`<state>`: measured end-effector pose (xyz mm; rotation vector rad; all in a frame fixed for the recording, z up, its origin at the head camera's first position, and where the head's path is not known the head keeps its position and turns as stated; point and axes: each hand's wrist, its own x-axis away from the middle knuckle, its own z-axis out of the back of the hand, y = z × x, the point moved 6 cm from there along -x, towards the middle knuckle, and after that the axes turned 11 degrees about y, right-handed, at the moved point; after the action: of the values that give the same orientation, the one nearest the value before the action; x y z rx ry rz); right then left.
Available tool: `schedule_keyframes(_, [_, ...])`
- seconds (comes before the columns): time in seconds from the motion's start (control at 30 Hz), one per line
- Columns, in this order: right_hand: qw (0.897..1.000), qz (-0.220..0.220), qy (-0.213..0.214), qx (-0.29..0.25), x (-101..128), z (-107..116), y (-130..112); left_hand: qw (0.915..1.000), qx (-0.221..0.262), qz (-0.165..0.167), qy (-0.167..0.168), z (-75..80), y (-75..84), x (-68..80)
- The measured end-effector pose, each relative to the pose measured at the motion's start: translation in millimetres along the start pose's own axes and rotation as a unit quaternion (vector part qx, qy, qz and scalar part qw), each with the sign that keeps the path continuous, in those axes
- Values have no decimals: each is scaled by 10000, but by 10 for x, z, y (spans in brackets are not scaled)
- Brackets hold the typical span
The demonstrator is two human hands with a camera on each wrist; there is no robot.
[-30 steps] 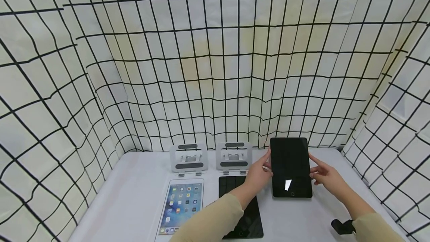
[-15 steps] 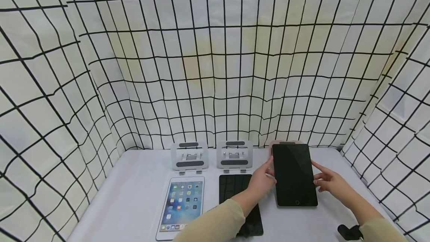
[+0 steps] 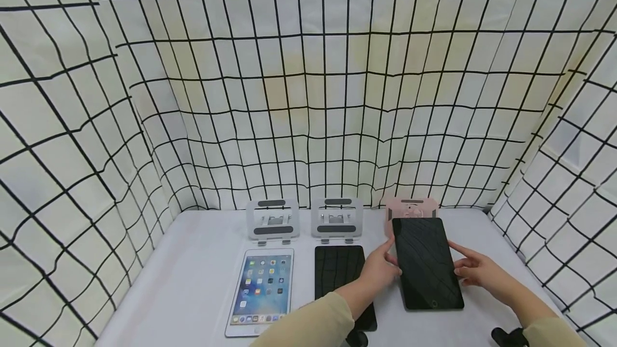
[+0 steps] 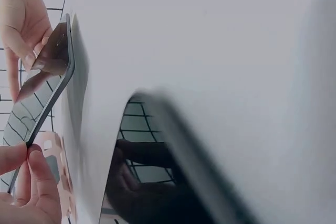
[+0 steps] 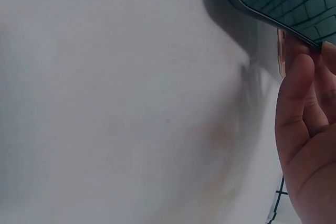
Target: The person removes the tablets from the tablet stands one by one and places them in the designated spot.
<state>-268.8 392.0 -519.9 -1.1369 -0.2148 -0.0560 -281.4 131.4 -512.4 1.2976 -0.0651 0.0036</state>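
Note:
A black tablet (image 3: 427, 264) with a dark, reflective screen is held between both hands on the right side of the table. My left hand (image 3: 381, 268) pinches its left edge, and my right hand (image 3: 479, 268) grips the opposite edge. In the right wrist view, thumb and fingers meet at the tablet's rim, and a shadow falls on the cloth below it. Directly behind, a pink tablet stand (image 3: 411, 207) shows its upper part; the lower part is hidden by the tablet. The left wrist view shows the tablet tilted above the cloth (image 4: 210, 40).
A second black tablet (image 3: 339, 266) lies under my left forearm. To its left is a white tablet (image 3: 262, 288) with a lit home screen. Two grey stands, one left (image 3: 273, 219) and one middle (image 3: 336, 219), line the back edge. Gridded cloth walls (image 3: 308, 95) enclose the table.
Both hands have drawn the black tablet off the pink stand, towards me and slightly right. The stand, hidden before, now shows behind it.

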Motion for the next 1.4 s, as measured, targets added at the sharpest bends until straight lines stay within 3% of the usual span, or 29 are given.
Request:
schedule_keyframes(0.37, [9976, -482, -442, -228, 125, -34, 256, 9990, 315, 297, -86, -152, -180, 175])
schedule_keyframes(0.63, [9940, -580, -726, -579, 229, -10, 327, 9984, 209, 478, -220, -240, -183, 268])
schedule_keyframes(0.9, [9895, -554, -1076, -785, 251, -5, 324, 9980, -55, 526, -337, -285, -191, 281])
schedule_keyframes(1.23, [9845, -685, -1378, -843, 224, 40, 298, 9926, -353, 1086, -423, -311, -169, 265])
schedule_keyframes(1.4, [9811, -736, -1519, -944, 213, 44, 306, 9903, -400, 1189, -594, -294, -146, 258])
